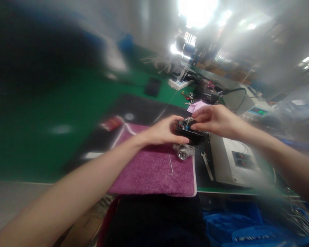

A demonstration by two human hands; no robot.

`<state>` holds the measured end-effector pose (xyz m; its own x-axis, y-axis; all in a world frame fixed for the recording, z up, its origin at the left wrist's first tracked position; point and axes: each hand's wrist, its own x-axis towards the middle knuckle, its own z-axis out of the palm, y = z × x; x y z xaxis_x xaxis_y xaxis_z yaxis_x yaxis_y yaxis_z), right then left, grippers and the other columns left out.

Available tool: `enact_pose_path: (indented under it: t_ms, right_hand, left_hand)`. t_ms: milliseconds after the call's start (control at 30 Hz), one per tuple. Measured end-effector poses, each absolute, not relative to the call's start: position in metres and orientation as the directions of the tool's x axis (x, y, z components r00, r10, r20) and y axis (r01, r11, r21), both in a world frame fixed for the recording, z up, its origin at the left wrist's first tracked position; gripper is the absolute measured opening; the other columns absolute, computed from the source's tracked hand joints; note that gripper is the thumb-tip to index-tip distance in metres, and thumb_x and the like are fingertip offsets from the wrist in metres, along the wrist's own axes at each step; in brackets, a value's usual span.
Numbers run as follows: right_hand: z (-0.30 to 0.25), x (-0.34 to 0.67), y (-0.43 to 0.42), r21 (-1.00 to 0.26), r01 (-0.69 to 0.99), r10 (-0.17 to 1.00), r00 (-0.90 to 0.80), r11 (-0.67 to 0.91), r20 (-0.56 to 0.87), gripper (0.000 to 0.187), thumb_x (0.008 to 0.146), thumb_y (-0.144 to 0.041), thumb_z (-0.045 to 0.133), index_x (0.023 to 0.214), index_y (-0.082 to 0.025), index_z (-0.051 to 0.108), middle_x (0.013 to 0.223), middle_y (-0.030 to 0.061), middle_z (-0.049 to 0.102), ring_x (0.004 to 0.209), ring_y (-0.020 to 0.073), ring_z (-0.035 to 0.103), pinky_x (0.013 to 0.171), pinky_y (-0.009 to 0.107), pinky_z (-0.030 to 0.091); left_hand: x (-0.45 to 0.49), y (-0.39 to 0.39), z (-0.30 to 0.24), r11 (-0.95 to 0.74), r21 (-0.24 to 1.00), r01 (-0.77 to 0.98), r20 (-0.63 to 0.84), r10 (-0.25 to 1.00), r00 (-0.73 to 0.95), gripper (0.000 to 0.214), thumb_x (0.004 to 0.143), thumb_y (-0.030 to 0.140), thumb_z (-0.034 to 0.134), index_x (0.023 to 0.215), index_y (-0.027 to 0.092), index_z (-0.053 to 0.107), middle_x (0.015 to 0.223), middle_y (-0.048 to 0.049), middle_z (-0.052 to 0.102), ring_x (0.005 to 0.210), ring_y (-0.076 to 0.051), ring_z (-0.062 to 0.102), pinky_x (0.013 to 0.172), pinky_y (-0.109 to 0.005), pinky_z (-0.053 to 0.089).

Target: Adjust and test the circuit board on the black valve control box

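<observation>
Both of my hands meet over a small black electronic module (pixel 193 136) with wires and small parts on its top. My left hand (pixel 162 131) grips its left side, thumb underneath. My right hand (pixel 216 120) comes from the right and pinches at the small parts on the module's top. The module is held just above the far edge of a purple towel (pixel 149 168). A silver metal fitting (pixel 184 151) lies on the towel directly below the module. The picture is blurred by motion.
A thin bent wire (pixel 170 164) lies on the towel and a flat wrench (pixel 206 165) beside it. A white device box (pixel 230 163) stands to the right. The green bench (pixel 54 130) carries a black mat, a red object (pixel 112 122), pink paper (pixel 195 106), tools and cables farther back. Blue bins (pixel 237 223) sit below.
</observation>
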<state>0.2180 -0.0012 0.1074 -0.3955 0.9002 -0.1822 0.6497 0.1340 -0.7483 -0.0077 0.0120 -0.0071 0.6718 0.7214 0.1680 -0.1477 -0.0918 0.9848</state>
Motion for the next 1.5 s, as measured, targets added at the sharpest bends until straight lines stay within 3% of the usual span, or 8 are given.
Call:
enact_pose_path:
  t_ms: [700, 867, 967, 1067, 1133, 1200, 1333, 1500]
  right_hand:
    - [0.105, 0.221, -0.01, -0.817, 0.574, 0.947, -0.287, 0.051, -0.142, 0.045, 0.075, -0.035, 0.089, 0.106, -0.016, 0.062, 0.089, 0.008, 0.075, 0.081, 0.0235, 0.073, 0.063, 0.029, 0.054]
    - [0.109, 0.231, -0.054, -0.832, 0.536, 0.99, -0.084, 0.144, 0.117, 0.036, 0.09, -0.044, 0.079, 0.111, -0.017, 0.067, 0.114, 0.0081, 0.071, 0.102, 0.0205, 0.068, 0.093, 0.035, 0.056]
    - [0.083, 0.223, -0.096, -0.884, 0.445, 0.979, 0.065, 0.143, 0.191, 0.047, 0.093, -0.049, 0.075, 0.128, -0.021, 0.062, 0.135, 0.0081, 0.063, 0.125, 0.0233, 0.063, 0.114, 0.042, 0.051]
    - [0.039, 0.204, -0.119, -0.934, 0.327, 0.962, 0.174, 0.145, 0.21, 0.075, 0.087, -0.053, 0.083, 0.147, -0.026, 0.047, 0.155, 0.0055, 0.048, 0.147, 0.0223, 0.046, 0.13, 0.041, 0.036]
    - [0.015, 0.192, -0.118, -0.955, 0.266, 0.96, 0.205, 0.133, 0.191, 0.1, 0.076, -0.051, 0.093, 0.155, -0.027, 0.036, 0.16, 0.0058, 0.041, 0.151, 0.0233, 0.04, 0.132, 0.042, 0.033]
    - [-0.001, 0.184, -0.111, -0.969, 0.207, 0.966, 0.191, 0.134, 0.175, 0.111, 0.07, -0.048, 0.097, 0.158, -0.026, 0.032, 0.16, 0.0074, 0.042, 0.149, 0.0241, 0.043, 0.13, 0.041, 0.038]
    - [-0.007, 0.18, -0.101, -0.973, 0.166, 0.969, 0.158, 0.161, 0.187, 0.109, 0.074, -0.047, 0.095, 0.158, -0.026, 0.03, 0.159, 0.0074, 0.044, 0.147, 0.0225, 0.047, 0.127, 0.038, 0.042]
    - [0.01, 0.182, -0.119, -0.94, 0.299, 0.96, 0.174, 0.163, 0.221, 0.098, 0.079, -0.047, 0.092, 0.158, -0.027, 0.037, 0.16, 0.0048, 0.044, 0.147, 0.0231, 0.046, 0.128, 0.039, 0.041]
  left_hand:
    - [-0.01, 0.015, -0.011, -0.085, 0.987, -0.136, 0.156, 0.714, 0.683, 0.087, 0.071, 0.032, 0.094, 0.144, 0.02, 0.048, 0.141, -0.0149, 0.064, 0.13, -0.029, 0.064, 0.112, -0.048, 0.049]
    - [-0.014, 0.012, -0.005, -0.115, 0.987, -0.111, 0.16, 0.7, 0.696, 0.087, 0.075, 0.032, 0.091, 0.148, 0.024, 0.044, 0.15, -0.0147, 0.058, 0.139, -0.03, 0.057, 0.121, -0.052, 0.042]
    - [-0.016, 0.012, -0.001, -0.124, 0.99, -0.07, 0.137, 0.693, 0.708, 0.085, 0.078, 0.034, 0.088, 0.149, 0.026, 0.043, 0.151, -0.0142, 0.057, 0.141, -0.031, 0.056, 0.122, -0.055, 0.041]
    - [-0.018, 0.013, -0.001, -0.134, 0.991, 0.002, 0.094, 0.71, 0.698, 0.086, 0.078, 0.037, 0.088, 0.149, 0.028, 0.042, 0.154, -0.0121, 0.055, 0.143, -0.031, 0.054, 0.121, -0.052, 0.042]
    - [-0.019, 0.013, -0.001, -0.139, 0.99, 0.022, 0.084, 0.708, 0.701, 0.085, 0.079, 0.038, 0.087, 0.15, 0.029, 0.04, 0.154, -0.011, 0.054, 0.144, -0.03, 0.054, 0.122, -0.05, 0.043]
    - [-0.02, 0.013, -0.001, -0.146, 0.989, 0.028, 0.084, 0.701, 0.708, 0.085, 0.08, 0.039, 0.087, 0.15, 0.029, 0.039, 0.154, -0.0104, 0.054, 0.145, -0.03, 0.053, 0.122, -0.048, 0.043]
    - [-0.02, 0.012, -0.002, -0.174, 0.984, 0.03, 0.102, 0.698, 0.709, 0.086, 0.079, 0.038, 0.088, 0.149, 0.031, 0.039, 0.156, -0.0088, 0.052, 0.146, -0.029, 0.051, 0.122, -0.046, 0.043]
    - [-0.022, 0.01, -0.001, -0.189, 0.981, 0.043, 0.101, 0.686, 0.72, 0.087, 0.079, 0.037, 0.089, 0.149, 0.031, 0.039, 0.157, -0.0092, 0.05, 0.146, -0.031, 0.051, 0.122, -0.049, 0.044]
